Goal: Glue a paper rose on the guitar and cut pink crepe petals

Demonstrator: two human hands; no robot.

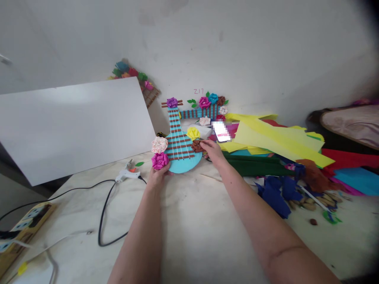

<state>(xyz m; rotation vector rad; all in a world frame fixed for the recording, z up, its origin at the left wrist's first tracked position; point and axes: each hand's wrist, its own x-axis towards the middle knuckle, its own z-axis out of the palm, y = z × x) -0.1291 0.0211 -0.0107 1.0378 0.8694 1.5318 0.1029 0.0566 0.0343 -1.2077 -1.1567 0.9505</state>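
Note:
A blue paper guitar (180, 163) with brown stick frets and white strings stands upright on the table. My left hand (158, 175) is closed on its lower left edge, under a magenta paper flower (160, 161). At the guitar's right side, my right hand (211, 150) pinches a brown paper flower (196, 146) against the body. A speckled white flower (159, 144), a yellow flower (193, 133) and a purple flower (172, 102) also decorate it. I cannot see the fingers behind the guitar.
To the left lie a white glue gun (127, 174) with a black cord and a power strip (28, 225). A white board (77, 130) leans on the wall. Behind the guitar is another flowered blue craft piece (197, 113). A phone (221, 131), yellow sheets (266, 138) and blue scraps (274, 195) lie right.

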